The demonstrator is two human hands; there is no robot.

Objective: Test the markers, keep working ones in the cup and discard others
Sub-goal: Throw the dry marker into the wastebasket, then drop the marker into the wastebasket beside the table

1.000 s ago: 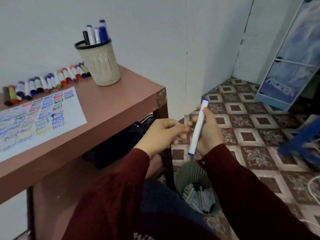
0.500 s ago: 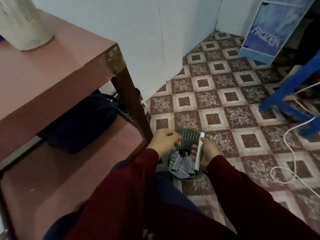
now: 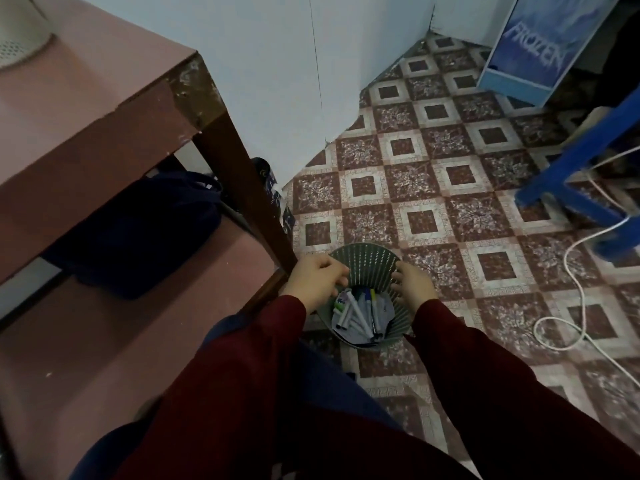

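Far left, only the base of the cream perforated cup (image 3: 15, 36) peeks into shot on the reddish-brown desk (image 3: 90, 105); whatever markers it holds are out of view. Under the desk, a dark navy bag (image 3: 138, 233) sits on the lower shelf. Moving across, the left hand (image 3: 317, 282) hovers at the near left rim of the round green slotted waste bin (image 3: 367, 265) on the tiled floor. Its fingers are curled inward, and I cannot tell whether they pinch anything. Down in the bin lies a heap of discarded markers (image 3: 358, 315), white barrels with green, blue and yellow caps, piled on crumpled paper. On the other side, the right hand (image 3: 414, 287) is at the right rim, fingers loosely bent and released, with no marker in it. Further right, a white cable (image 3: 571, 306) snakes over the tiles beside a blue frame (image 3: 585, 157).

So this looks like the discard step, right at its close. The next move calls for lifting both hands clear, turning back up to the desk, taking a fresh marker and trying it out.
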